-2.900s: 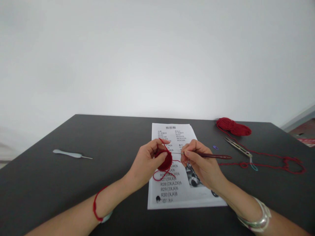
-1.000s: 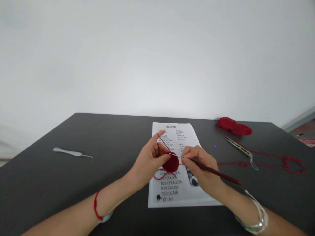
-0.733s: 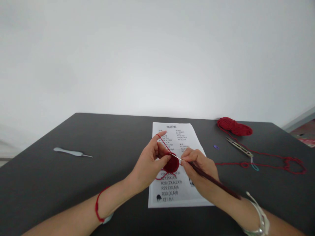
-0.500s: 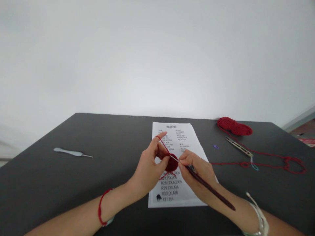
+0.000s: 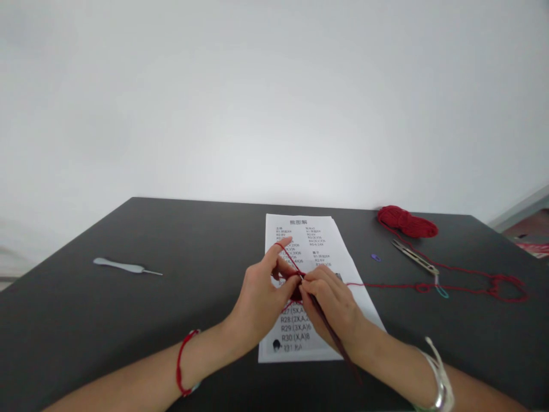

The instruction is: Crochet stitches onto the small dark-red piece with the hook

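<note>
My left hand (image 5: 265, 290) pinches a small dark red crochet piece (image 5: 295, 294) between thumb and fingers. Red yarn runs taut over its raised index finger down to the piece. In my right hand (image 5: 332, 300) is a crochet hook with a dark brown handle (image 5: 328, 325), its metal tip at the piece's upper edge. Both hands meet above a printed pattern sheet (image 5: 309, 346), and the fingers hide most of the crochet piece. A short red tail hangs below it.
A grey-handled hook (image 5: 124, 265) lies at the left of the black table (image 5: 206, 234). To the right are a red yarn skein (image 5: 405, 222), a purple stitch marker (image 5: 376, 257) and yarn snips (image 5: 415, 257) with a teal loop. Loose red yarn (image 5: 461, 288) trails across the right side.
My right hand has moved left against the left fingers, and the hook has turned steeper with its tip closer in. The crochet piece is now more covered.
</note>
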Demonstrator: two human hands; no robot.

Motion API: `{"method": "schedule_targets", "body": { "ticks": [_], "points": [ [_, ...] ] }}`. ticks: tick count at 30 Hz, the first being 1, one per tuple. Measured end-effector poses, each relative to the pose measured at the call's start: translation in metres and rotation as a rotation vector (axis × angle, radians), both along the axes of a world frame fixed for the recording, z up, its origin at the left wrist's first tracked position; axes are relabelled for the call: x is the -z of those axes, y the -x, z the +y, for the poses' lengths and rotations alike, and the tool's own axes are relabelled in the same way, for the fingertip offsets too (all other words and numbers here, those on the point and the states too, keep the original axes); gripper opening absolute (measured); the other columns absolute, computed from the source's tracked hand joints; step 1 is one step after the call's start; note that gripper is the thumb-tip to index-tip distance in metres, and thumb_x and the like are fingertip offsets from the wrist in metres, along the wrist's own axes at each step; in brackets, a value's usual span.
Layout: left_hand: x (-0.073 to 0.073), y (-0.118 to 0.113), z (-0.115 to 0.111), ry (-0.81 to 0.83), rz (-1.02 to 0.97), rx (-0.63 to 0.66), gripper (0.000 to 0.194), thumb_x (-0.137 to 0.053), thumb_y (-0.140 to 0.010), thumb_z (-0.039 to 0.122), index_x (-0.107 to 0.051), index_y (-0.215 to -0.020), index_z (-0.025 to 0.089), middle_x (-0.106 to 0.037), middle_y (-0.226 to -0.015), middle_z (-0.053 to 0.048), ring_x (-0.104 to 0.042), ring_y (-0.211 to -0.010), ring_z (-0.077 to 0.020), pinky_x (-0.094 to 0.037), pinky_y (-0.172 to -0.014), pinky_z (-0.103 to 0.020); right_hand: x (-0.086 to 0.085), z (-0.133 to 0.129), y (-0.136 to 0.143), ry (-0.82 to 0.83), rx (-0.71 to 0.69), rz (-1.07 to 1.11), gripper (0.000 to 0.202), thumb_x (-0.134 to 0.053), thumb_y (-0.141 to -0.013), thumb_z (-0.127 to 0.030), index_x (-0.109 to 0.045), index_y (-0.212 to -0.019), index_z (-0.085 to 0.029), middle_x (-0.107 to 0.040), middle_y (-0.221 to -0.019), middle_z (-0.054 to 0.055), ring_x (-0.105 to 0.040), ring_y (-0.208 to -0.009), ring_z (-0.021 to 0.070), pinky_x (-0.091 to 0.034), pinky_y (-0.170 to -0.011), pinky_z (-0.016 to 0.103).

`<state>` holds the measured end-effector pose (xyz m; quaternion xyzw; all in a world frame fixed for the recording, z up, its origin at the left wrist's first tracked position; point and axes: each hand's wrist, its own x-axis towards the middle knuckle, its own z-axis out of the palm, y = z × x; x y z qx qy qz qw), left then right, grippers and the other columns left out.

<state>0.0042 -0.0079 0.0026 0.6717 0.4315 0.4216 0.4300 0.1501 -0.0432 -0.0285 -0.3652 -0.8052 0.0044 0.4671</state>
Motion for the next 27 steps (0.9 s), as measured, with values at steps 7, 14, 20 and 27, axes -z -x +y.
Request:
{"method": "schedule_targets", "body": {
  "ticks": [7,14,20,27],
  "points": [
    [-0.004,0.001,0.004,0.463,-0.405,0.199,0.077,-0.070,-0.067,0.012,-0.037,-0.136,0.014,-0.060,-0.063,0.006,-0.056,-0.059,-0.0105,-0.045,-0.062,-0.025,-0.005,0.016,-0.021,-0.051,-0.161,-0.005,0.017,-0.050,-0.087,-0.006,-0.049,-0.092,-0.023,-0.057,-0.077,0.002,-0.051,-0.066,0.0147,-0.047,-0.056,0.026],
    [-0.005,-0.002,0.003,0.654,-0.588,0.197,0.080,-0.071,-0.066,0.008,-0.036,-0.138,0.011,-0.062,-0.062,0.005,-0.056,-0.056,-0.0088,-0.044,-0.059,-0.022,-0.006,0.007,-0.016,-0.265,0.024,-0.286,0.019,-0.043,-0.089,-0.005,-0.052,-0.095,-0.020,-0.059,-0.074,0.006,-0.051,-0.066,0.0201,-0.045,-0.057,0.034],
    [-0.002,-0.006,-0.001,0.476,-0.538,0.139,0.085,-0.069,-0.069,0.011,-0.028,-0.143,0.017,-0.059,-0.061,0.007,-0.053,-0.057,-0.0095,-0.045,-0.059,-0.023,0.005,0.006,-0.004,-0.012,0.051,0.009,0.014,-0.046,-0.089,-0.010,-0.051,-0.086,-0.023,-0.057,-0.076,0.002,-0.052,-0.064,0.0163,-0.044,-0.055,0.028],
    [-0.006,-0.003,0.003,0.354,-0.430,0.084,0.082,-0.067,-0.070,0.011,-0.030,-0.143,0.018,-0.055,-0.063,0.007,-0.051,-0.060,-0.0093,-0.044,-0.063,-0.024,-0.001,0.008,-0.011,0.381,-0.126,0.603,0.009,-0.056,-0.085,-0.016,-0.054,-0.080,-0.023,-0.059,-0.080,0.001,-0.058,-0.067,0.0135,-0.049,-0.058,0.025]
  ]
}}
